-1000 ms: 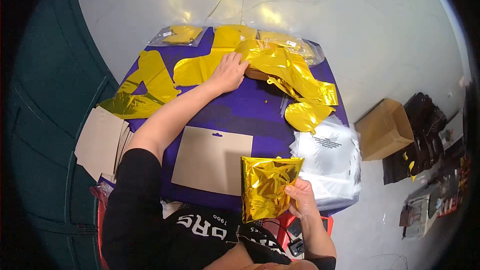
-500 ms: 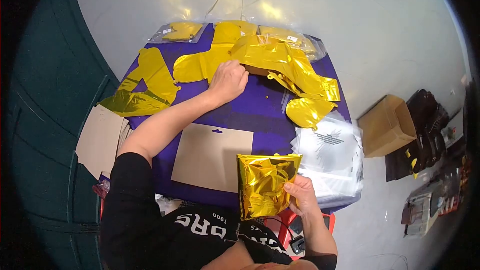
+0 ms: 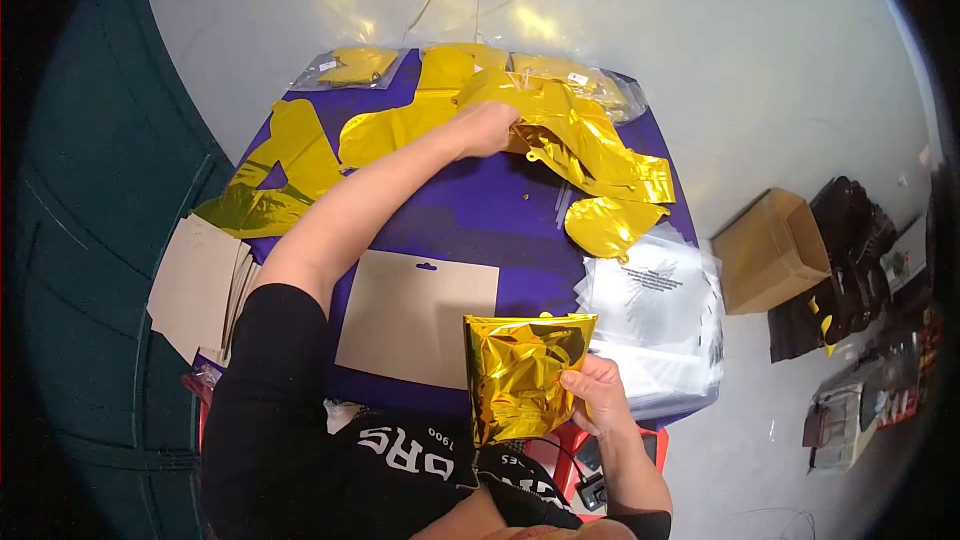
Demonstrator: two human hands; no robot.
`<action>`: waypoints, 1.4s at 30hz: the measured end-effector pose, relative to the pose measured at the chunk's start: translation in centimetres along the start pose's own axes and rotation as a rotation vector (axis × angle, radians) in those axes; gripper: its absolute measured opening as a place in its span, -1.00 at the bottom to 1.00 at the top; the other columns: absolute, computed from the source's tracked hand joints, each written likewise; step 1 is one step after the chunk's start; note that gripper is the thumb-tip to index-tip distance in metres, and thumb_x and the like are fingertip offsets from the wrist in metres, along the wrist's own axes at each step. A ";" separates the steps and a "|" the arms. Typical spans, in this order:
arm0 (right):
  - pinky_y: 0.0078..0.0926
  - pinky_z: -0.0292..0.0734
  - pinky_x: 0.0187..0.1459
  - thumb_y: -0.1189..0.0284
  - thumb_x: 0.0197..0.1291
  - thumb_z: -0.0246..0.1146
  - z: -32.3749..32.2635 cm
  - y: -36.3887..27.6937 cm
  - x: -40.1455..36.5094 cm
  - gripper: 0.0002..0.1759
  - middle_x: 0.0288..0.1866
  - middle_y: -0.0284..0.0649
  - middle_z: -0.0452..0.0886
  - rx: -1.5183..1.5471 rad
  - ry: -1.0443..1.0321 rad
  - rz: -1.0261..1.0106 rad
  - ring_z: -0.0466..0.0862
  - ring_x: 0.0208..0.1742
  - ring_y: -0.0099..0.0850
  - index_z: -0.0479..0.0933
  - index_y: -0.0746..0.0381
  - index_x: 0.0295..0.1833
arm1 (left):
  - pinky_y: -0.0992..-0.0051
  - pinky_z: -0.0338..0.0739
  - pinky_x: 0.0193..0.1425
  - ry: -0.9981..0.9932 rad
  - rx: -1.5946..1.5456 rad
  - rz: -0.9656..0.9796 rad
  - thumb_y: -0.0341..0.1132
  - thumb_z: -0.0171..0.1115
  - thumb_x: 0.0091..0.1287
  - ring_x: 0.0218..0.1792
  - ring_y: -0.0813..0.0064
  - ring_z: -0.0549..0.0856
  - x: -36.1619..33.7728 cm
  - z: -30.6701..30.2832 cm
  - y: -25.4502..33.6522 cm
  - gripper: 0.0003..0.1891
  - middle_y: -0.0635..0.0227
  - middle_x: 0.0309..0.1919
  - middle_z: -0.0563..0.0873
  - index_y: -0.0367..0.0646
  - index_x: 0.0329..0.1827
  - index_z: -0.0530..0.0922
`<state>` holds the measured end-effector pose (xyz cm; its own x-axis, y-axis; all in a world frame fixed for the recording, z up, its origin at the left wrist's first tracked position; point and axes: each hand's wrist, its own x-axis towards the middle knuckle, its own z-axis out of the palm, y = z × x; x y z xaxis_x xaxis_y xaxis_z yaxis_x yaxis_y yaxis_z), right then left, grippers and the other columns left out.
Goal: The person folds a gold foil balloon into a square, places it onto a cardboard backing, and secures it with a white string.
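My right hand (image 3: 597, 395) grips a folded packet of shiny gold foil balloon (image 3: 522, 375) by its right side, above the front edge of the table. My left hand (image 3: 490, 128) is stretched to the back, its fingers closed at the raised edge of a gold foil sheet (image 3: 575, 130). What those fingers hold, if anything, is hidden. Between the hands a beige card (image 3: 415, 315) with a hanging slot lies flat. Flat gold foil balloons (image 3: 290, 165) spread along the left and back, and a rounded foil piece (image 3: 612, 227) lies at the right.
Clear printed plastic bags (image 3: 655, 305) are stacked at the right on the purple cloth (image 3: 440, 210). Bagged gold pieces (image 3: 360, 66) line the back edge. More beige cards (image 3: 195, 280) stand at the left. A cardboard box (image 3: 770, 255) sits beyond the table's right side.
My left hand has moved right and slightly farther back along the gold foil. My right hand still holds the folded foil balloon, nearly in the same place.
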<state>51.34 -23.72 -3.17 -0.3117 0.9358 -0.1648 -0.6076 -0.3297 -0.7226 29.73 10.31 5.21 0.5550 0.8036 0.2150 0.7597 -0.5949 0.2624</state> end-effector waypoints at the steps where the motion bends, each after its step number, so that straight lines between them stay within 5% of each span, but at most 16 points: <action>1: -0.39 0.62 0.10 0.52 0.28 0.33 -0.2 0.1 0.0 -0.67 0.06 -0.09 0.70 -0.002 0.001 -0.002 0.71 0.02 -0.36 0.59 0.45 0.12 | 0.13 0.54 0.18 -0.056 0.005 -0.015 -0.54 -0.04 0.22 0.07 -0.08 0.67 0.7 -0.2 -0.1 -0.61 -0.14 -0.05 0.70 -0.28 0.06 0.62; 3: -0.39 0.62 0.09 0.53 0.28 0.32 -0.5 0.4 0.0 -0.67 0.06 -0.10 0.70 -0.007 0.001 -0.004 0.71 0.01 -0.36 0.59 0.45 0.12 | 0.14 0.52 0.19 -0.166 0.014 -0.048 -0.53 -0.04 0.22 0.10 -0.07 0.66 1.9 -0.9 -0.2 -0.59 -0.14 -0.02 0.69 -0.27 0.11 0.60; 6: -0.41 0.63 0.06 0.54 0.29 0.31 0.0 0.3 0.1 -0.68 0.05 -0.11 0.70 -0.017 -0.001 -0.027 0.71 -0.01 -0.38 0.59 0.45 0.12 | 0.12 0.53 0.13 0.015 -0.057 0.084 -0.48 0.08 0.19 0.12 -0.07 0.64 3.9 2.1 -3.9 -0.66 -0.13 0.02 0.67 -0.26 0.03 0.61; 9: -0.42 0.62 0.07 0.54 0.30 0.31 -0.4 0.3 0.0 -0.68 0.06 -0.11 0.70 -0.017 -0.016 -0.020 0.71 -0.01 -0.39 0.59 0.45 0.13 | 0.21 0.48 0.21 -0.071 -0.161 0.018 -0.54 0.02 0.22 0.12 -0.05 0.62 4.7 1.5 -4.5 -0.60 -0.16 0.07 0.64 -0.25 0.15 0.54; 12: -0.41 0.61 0.09 0.54 0.30 0.31 -0.6 0.4 -0.1 -0.67 0.07 -0.11 0.70 -0.043 -0.014 -0.021 0.70 0.01 -0.39 0.59 0.45 0.13 | 0.23 0.44 0.26 0.178 -0.313 -0.011 -0.53 0.07 0.21 0.16 -0.02 0.57 4.0 1.3 -4.8 -0.73 -0.08 0.11 0.61 -0.22 -0.07 0.63; 18: -0.41 0.60 0.10 0.53 0.29 0.32 0.0 -0.1 -0.1 -0.67 0.07 -0.11 0.70 -0.040 -0.004 0.000 0.69 0.03 -0.39 0.59 0.45 0.13 | 0.24 0.39 0.34 0.220 0.017 0.195 -0.39 0.24 0.17 0.29 0.01 0.45 2.5 2.4 -5.8 -0.89 0.00 0.17 0.58 -0.13 -0.38 0.74; 21: -0.41 0.59 0.11 0.53 0.28 0.33 -0.2 0.2 0.0 -0.66 0.08 -0.11 0.69 -0.036 0.001 -0.009 0.69 0.03 -0.39 0.59 0.45 0.13 | 0.12 0.26 0.47 0.099 0.112 0.095 -0.49 0.12 0.19 0.36 -0.10 0.37 2.3 2.7 -5.3 -0.70 -0.13 0.28 0.48 -0.05 -0.12 0.77; 27: -0.41 0.59 0.11 0.53 0.29 0.32 -0.2 0.3 0.0 -0.66 0.08 -0.11 0.69 -0.024 0.003 -0.018 0.69 0.02 -0.39 0.59 0.44 0.14 | 0.01 0.18 0.44 -0.033 0.140 -0.039 -0.37 0.09 0.26 0.42 -0.08 0.25 4.4 3.4 -5.3 -0.50 -0.02 0.36 0.38 0.29 0.28 0.60; 33: -0.40 0.60 0.10 0.53 0.29 0.32 -0.3 0.3 0.0 -0.66 0.08 -0.10 0.70 -0.031 0.002 -0.013 0.70 0.02 -0.38 0.59 0.45 0.14 | -0.17 0.10 0.49 -0.181 0.153 -0.103 -0.31 0.07 0.29 0.49 -0.18 0.18 5.9 2.9 -5.2 -0.55 -0.11 0.46 0.30 0.24 0.24 0.63; 39: -0.40 0.60 0.10 0.53 0.30 0.31 -0.4 0.3 -0.1 -0.67 0.08 -0.10 0.70 -0.036 -0.006 -0.014 0.70 0.02 -0.38 0.59 0.45 0.13 | -0.23 0.02 0.49 -0.184 0.100 -0.150 -0.01 0.29 0.14 0.51 -0.21 0.14 6.0 2.4 -4.1 -0.58 -0.12 0.46 0.31 0.20 0.08 0.72; 42: -0.39 0.60 0.11 0.54 0.30 0.31 -0.3 0.4 -0.1 -0.68 0.08 -0.10 0.70 -0.030 0.022 -0.013 0.70 0.02 -0.38 0.59 0.45 0.13 | -0.28 -0.04 0.50 -0.161 0.108 -0.115 -0.08 0.35 0.10 0.53 -0.23 0.09 6.4 2.4 -3.8 -0.64 -0.07 0.47 0.32 0.17 0.00 0.75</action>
<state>51.35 -23.88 -3.71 -0.2876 0.9426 -0.1697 -0.5891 -0.3138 -0.7446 31.19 17.72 3.30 0.5026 0.8638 0.0339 0.8484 -0.5004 0.1725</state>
